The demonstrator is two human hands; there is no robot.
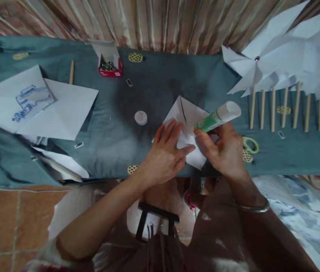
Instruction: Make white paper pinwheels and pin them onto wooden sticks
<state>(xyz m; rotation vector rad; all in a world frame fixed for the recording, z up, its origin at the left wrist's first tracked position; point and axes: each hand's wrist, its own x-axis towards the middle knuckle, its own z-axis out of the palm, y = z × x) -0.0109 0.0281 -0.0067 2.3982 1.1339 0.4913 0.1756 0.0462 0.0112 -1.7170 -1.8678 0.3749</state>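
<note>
A white square of paper [195,106] with slits cut from its corners lies at the table's front edge. My left hand [170,151] rests on it with spread fingers, pressing it against the cloth. My right hand [223,145] grips a green and white glue stick [215,118], tilted with its lower end at the paper near the middle. Whether glue shows on the paper, I cannot tell. A round white cap [141,118] sits to the left of the sheet. Partly hidden behind my right hand are light green scissors [250,145].
Several white paper pinwheels [279,56] on wooden sticks [297,105] lie at the right. A red box [110,66] of metal pins stands open at the back. White sheets [66,109], one with a blue drawing, and another stick [72,71] lie left. A curtain [160,26] hangs behind the table.
</note>
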